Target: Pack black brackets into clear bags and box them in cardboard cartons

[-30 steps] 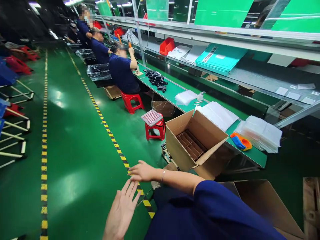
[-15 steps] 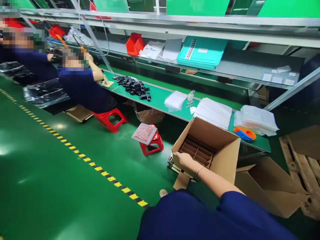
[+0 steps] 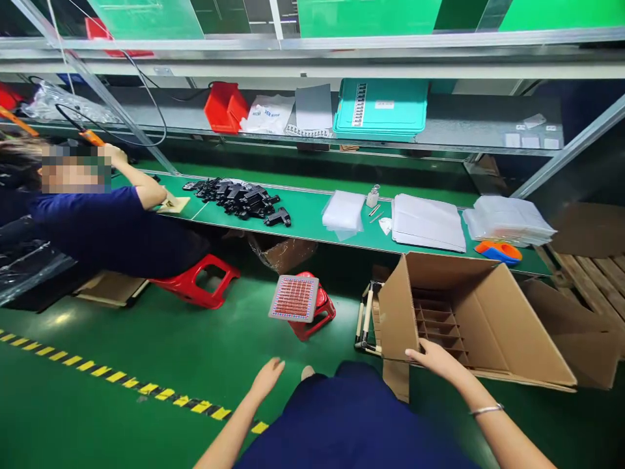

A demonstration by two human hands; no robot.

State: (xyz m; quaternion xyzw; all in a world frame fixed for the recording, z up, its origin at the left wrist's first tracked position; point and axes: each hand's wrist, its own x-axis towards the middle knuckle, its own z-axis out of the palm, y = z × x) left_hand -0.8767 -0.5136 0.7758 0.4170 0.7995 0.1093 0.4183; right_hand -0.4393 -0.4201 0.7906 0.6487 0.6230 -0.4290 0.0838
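My right hand (image 3: 436, 360), with a bracelet on the wrist, is at the near left corner of an open cardboard box (image 3: 520, 326). Its thumb lies outside the wall and its fingers reach over the rim. Brown cardboard dividers (image 3: 439, 319) form a grid of cells inside the box. My left hand (image 3: 267, 379) hangs over the green floor with nothing in it, fingers stretched forward. Nearest to it is a tray of reddish strips (image 3: 293, 298) resting on a red stool (image 3: 323, 311).
A green workbench (image 3: 305, 225) carries black parts (image 3: 244, 198), clear plastic bags (image 3: 344, 212), white sheets (image 3: 427, 221) and a tape roll (image 3: 499, 251). At left a co-worker (image 3: 112, 221) sits on a red stool (image 3: 200, 280). Another open carton (image 3: 581, 339) and a wooden pallet (image 3: 596, 277) are at right.
The view has swung right and closer to the bench. My left hand has come into view. My right hand is still at the box's rim, with its fingers farther inside.
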